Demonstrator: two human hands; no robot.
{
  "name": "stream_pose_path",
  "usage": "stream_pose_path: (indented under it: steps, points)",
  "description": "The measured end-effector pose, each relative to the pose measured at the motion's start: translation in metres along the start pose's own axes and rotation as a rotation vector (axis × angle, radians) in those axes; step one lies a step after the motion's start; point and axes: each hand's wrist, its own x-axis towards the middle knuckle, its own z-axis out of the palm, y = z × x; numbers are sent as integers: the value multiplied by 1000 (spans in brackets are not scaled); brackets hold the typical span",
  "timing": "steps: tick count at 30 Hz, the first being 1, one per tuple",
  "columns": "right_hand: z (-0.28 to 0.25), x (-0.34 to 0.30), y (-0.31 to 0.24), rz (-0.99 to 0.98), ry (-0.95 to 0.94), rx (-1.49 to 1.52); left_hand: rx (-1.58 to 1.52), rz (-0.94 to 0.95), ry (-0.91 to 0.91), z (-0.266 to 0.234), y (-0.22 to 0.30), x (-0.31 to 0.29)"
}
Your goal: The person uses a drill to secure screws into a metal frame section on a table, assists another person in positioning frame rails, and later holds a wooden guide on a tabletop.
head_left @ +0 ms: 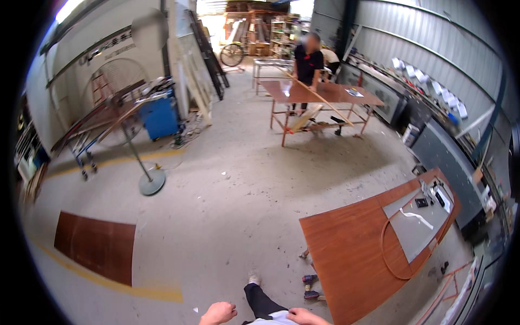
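My left hand (218, 313) and my right hand (306, 316) show only at the bottom edge, close to my body. Both hold nothing; the fingers look loosely curled. My dark trouser leg (260, 301) and pale shoe (253, 278) stand on the concrete floor between them. To my right lies a large red-brown wooden panel (352, 254) on a work table, with a grey sheet (414, 227) and a thin curved strip (385, 244) on it. Small dark tools (433, 199) rest at its far end.
A person in dark clothes (307, 62) stands at a far red-brown table (319, 93) with a long wooden strip. A pedestal stand (151, 182), a blue cart (161, 116), a brown floor panel (97, 245) and power tools (311, 287) on the floor are around.
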Motion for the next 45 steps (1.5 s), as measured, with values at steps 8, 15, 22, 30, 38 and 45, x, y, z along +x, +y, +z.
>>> stream_pose_path:
  steps: [8, 15, 22, 30, 38, 45]
  points:
    - [-138, 194, -207, -306, -71, -285, 111, -84, 38, -137, -107, 99]
    - [-232, 339, -338, -525, 310, -246, 66, -11, -11, -263, -130, 255]
    - [-283, 491, -327, -206, 170, -483, -75, 177, -173, -367, -214, 452]
    - [-296, 573, -241, 410, 431, 191, 282, 228, -60, -605, -259, 663]
    - [-328, 683, -199, 180, -175, -225, 365, 272, -157, -733, -276, 854]
    - [-509, 912, -307, 424, -114, 129, 409, 139, -337, -814, -324, 967]
